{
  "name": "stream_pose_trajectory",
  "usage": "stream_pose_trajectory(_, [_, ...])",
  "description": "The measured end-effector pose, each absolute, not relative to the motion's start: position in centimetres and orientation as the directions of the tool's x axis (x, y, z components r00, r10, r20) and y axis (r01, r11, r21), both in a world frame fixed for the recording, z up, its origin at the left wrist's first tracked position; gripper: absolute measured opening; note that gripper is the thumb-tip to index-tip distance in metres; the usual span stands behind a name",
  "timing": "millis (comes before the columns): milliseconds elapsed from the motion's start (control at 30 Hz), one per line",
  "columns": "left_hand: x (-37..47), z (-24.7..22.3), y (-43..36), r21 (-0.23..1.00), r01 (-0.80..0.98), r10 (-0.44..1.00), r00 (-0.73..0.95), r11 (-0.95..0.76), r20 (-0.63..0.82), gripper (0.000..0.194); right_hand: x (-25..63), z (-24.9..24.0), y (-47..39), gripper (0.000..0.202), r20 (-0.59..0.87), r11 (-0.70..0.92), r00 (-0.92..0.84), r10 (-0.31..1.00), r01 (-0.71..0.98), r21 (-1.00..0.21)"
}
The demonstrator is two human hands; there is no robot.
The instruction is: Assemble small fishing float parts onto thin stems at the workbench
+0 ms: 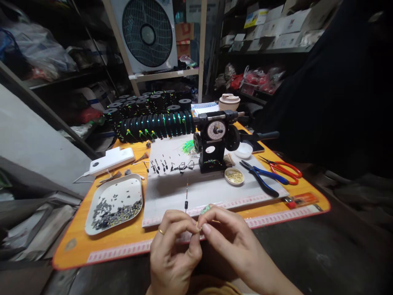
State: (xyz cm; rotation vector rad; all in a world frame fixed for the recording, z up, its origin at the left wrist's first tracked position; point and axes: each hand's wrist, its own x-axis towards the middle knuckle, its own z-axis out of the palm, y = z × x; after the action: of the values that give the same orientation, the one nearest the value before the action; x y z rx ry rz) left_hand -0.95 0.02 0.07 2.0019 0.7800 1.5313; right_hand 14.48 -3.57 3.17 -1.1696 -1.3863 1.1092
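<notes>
My left hand (176,250), with a ring on one finger, and my right hand (231,235) meet fingertip to fingertip over the table's front edge. Both are pinched around something tiny, pale or gold, too small to name. A bit of green material (205,209) shows behind my right fingers. Just beyond my left hand, a small black cylinder (186,205) with a thin orange-tipped stem lies on the white board (172,196). Farther back, several small black pieces with wires (182,166) rest near the black winding machine (212,153), which carries a row of black spools (158,126).
At left sit a white tray (89,223) of small dark parts and a white power strip (112,160). At right are a dish of gold beads (234,176), blue pliers (260,176), red-handled scissors (284,168) and a white bowl (244,150).
</notes>
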Motion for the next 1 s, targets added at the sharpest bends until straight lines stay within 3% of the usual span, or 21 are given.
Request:
stream_pose_trajectory(233, [-0.8,0.9,-0.5,0.911,-0.070,0.888,0.205,-0.406,0.411,0.013,14.5,3.2,-4.2,0.020,0.185,0.194,-0.060,0.981,0.238,-0.952])
stream_pose_trajectory(400, [-1.0,1.3,-0.6,0.944,-0.115,0.905,0.267,-0.310,0.330,0.012,14.3,3.3,-4.4,0.018,0.220,0.221,-0.036,0.975,0.284,-0.933])
stream_pose_trajectory(567, [-0.4,1.3,-1.0,0.948,-0.149,0.936,0.178,-0.280,0.305,0.011,14.4,3.3,-4.2,0.024,0.138,0.150,-0.071,0.988,0.202,-0.968])
stream_pose_trajectory(800, [-0.5,0.5,-0.4,0.885,-0.063,0.863,0.198,-0.462,0.465,0.013,14.8,3.4,-3.7,0.024,0.057,0.074,-0.127,0.990,0.134,-0.988])
stream_pose_trajectory(1000, [-0.2,0.1,-0.2,0.781,-0.023,0.768,0.163,-0.624,0.619,0.019,14.6,2.8,-3.4,0.020,0.072,0.098,-0.143,0.987,0.185,-0.978])
